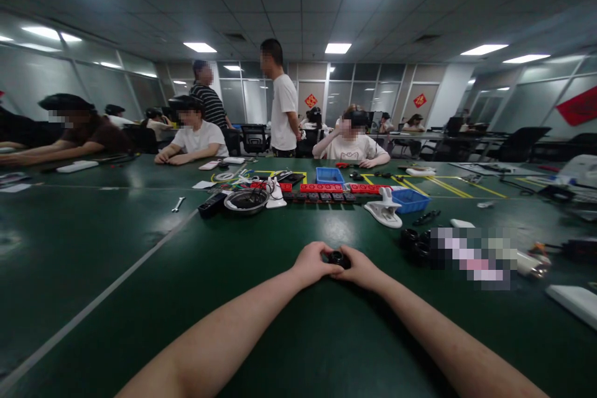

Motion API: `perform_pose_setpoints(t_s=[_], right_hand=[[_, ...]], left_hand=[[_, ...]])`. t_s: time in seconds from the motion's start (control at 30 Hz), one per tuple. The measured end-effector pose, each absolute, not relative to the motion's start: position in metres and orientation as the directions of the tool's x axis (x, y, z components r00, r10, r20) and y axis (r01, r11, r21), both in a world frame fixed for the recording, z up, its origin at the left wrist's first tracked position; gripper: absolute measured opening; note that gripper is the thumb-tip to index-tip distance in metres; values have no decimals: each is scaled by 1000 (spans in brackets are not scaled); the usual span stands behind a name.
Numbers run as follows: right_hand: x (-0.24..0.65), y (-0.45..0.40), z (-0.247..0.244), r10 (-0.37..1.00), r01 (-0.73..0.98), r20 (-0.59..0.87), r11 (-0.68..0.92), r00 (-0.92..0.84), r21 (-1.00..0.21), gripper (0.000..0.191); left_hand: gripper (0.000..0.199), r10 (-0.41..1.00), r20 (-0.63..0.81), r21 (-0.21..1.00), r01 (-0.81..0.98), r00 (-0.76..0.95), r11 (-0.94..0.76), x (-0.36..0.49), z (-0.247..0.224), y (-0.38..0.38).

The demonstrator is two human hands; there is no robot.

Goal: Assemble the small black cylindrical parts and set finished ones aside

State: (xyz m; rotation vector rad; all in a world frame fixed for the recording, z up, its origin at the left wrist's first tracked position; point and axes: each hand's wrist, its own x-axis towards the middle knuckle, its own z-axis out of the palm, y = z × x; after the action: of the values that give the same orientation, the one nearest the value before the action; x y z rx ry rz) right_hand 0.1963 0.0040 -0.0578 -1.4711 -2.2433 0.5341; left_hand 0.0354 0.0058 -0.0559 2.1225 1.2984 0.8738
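Both my hands meet over the green table (261, 348), around a small round black part (337, 257) with a ring-like opening on top. My left hand (313, 263) grips it from the left, thumb at the near side and fingers on the far side. From the right, my right hand (362, 267) holds the same part with thumb and fingers. Its lower portion is hidden by my fingers, and its exact kind cannot be made out. Several black round pieces (415, 244) lie to the right of my right hand, beside a blurred-out patch.
Ahead lie red strips (321, 188), blue bins (409, 200), a white clip-shaped base (385, 211), a round dish (246, 200) and a black box-shaped device (212, 205). A wrench (178, 204) is at left, a white slab (576, 303) at right. People sit across the table.
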Motion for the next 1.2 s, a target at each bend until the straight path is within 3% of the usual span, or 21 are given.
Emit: perform_pose_setpoints(t_s=[0.13, 0.2, 0.27, 0.43, 0.67, 0.9, 1.2], right_hand=[[182, -4, -60, 959, 906, 193, 263, -208, -331, 28], [179, -7, -61, 961, 923, 209, 241, -183, -300, 29], [182, -7, -61, 948, 894, 229, 292, -222, -340, 35], [201, -2, -61, 870, 652, 248, 485, -426, -583, 64], [210, 0, -47, 810, 518, 138, 484, -569, -705, 33], [210, 2, -38, 806, 479, 67, 414, -588, -774, 23], [210, 7, -47, 852, 541, 51, 376, -522, -752, 20]], left_hand=[[36, 938, 274, 687, 638, 214, -346, 40, -59, 3], [35, 934, 284, 687, 634, 216, -355, 40, -59, 2], [33, 922, 294, 684, 619, 251, -387, 38, -57, 2], [31, 880, 309, 686, 556, 362, -469, 31, -50, 1], [38, 835, 265, 738, 456, 483, -497, 27, -48, 5], [34, 803, 256, 729, 438, 538, -526, 25, -43, 8], [35, 821, 226, 738, 458, 524, -495, 28, -42, 8]])
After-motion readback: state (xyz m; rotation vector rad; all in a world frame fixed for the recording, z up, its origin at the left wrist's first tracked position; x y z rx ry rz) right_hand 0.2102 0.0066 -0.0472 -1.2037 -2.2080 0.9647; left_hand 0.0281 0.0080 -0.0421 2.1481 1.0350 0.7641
